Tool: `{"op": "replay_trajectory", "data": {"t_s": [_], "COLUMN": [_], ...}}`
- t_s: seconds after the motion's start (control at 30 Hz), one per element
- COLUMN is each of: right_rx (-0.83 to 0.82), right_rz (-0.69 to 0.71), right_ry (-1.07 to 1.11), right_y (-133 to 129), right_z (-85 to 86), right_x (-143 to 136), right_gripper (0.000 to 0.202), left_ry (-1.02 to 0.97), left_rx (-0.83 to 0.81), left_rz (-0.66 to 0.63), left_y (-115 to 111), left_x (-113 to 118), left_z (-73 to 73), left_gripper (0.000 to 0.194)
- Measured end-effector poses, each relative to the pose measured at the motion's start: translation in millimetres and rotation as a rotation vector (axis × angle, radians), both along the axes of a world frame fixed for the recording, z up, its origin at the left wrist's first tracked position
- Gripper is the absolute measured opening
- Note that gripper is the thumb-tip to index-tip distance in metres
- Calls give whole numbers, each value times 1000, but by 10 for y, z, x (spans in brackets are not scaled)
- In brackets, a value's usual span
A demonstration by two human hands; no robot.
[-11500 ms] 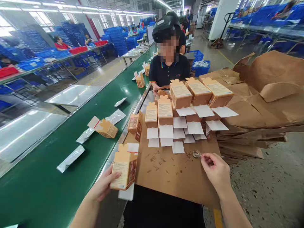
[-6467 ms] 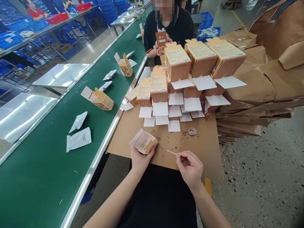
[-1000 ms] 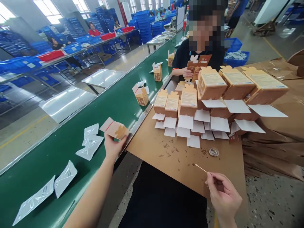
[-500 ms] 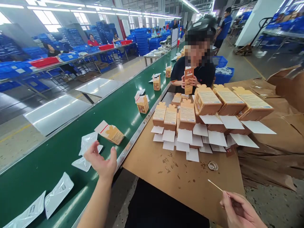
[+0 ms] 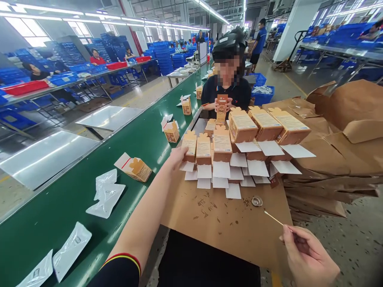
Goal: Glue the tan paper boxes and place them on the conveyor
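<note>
My left hand (image 5: 178,156) reaches to the left end of the box stack and touches the side of the leftmost carton (image 5: 189,146); its fingertips are partly hidden. In my right hand (image 5: 302,247), thumb and fingers pinch a thin cotton swab (image 5: 273,218), its white tip pointing up and left over the brown board (image 5: 239,243). Near that tip lies a small clear dish (image 5: 256,201), with brown stains and marks around it. The cartons lie stacked with white flaps (image 5: 221,169) hanging towards me.
On the green conveyor (image 5: 74,191) at the left are silver pouches (image 5: 72,249), an open carton (image 5: 139,169) and more cartons farther along. A person (image 5: 226,85) opposite holds a carton (image 5: 222,105). Brown paper (image 5: 338,159) is heaped at the right.
My left hand has moved from above the conveyor pouches, right and forward to the leftmost stacked carton. The view has turned right. My right hand still holds the swab.
</note>
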State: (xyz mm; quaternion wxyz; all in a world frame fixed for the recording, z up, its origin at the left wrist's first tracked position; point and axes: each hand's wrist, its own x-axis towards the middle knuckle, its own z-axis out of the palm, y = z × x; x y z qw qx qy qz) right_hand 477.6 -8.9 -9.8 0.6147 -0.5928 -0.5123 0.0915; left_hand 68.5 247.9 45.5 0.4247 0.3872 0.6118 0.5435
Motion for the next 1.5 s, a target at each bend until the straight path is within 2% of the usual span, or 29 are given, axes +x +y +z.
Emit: {"op": "replay_trajectory", "data": {"t_s": [0.1, 0.17, 0.23, 0.3, 0.4, 0.5, 0.63, 0.7, 0.83, 0.93, 1.0, 1.13, 1.3, 1.5], "right_rx": [-16, -25, -38, -60, -112, -127, -43, -22, -85, -125, -150, -145, -131, -180], "right_rz": [-37, -46, -49, -32, 41, 103, 78, 169, 493, 607, 646, 630, 528, 459], "right_ry": [-29, -101, -194, -275, -360, -422, -353, -265, -111, -67, -86, -95, -46, -22], "right_y": [49, 155, 291, 427, 582, 636, 481, 323, 53, 7, 32, 81, 16, -135], "right_z": [-55, -87, -115, -141, -171, -164, -84, -50, -111, -252, -333, -355, -258, -327], "right_x": [59, 78, 85, 89, 117, 161, 15, -243, -977, -1376, -1479, -1400, -1044, -634], "right_gripper": [38, 42, 43, 39, 34, 34, 26, 18, 17, 21, 23, 22, 16, 18], "left_ry": [-85, -204, -279, -296, -255, -178, -177, -186, -191, -172, -156, -126, -56, 185], "left_rx": [24, 93, 81, -29, -129, -118, -143, -183, -204, -178, -171, -136, -95, -55], "left_rz": [30, 48, 31, -5, -62, -130, -214, -238, -266, -270, -280, -283, -295, -286], "left_y": [-434, -864, -1351, -1802, -2213, -2272, -2161, -2129, -2129, -2162, -2185, -2220, -2327, -2545], "left_x": [-121, -137, -55, 109, 373, 475, 381, 338, 336, 346, 345, 370, 471, 535], "left_z": [52, -10, -171, -400, -734, -915, -890, -831, -781, -813, -837, -856, -847, -879], "left_gripper": [55, 66, 78, 84, 86, 89, 96, 92, 87, 86, 84, 84, 90, 77]}}
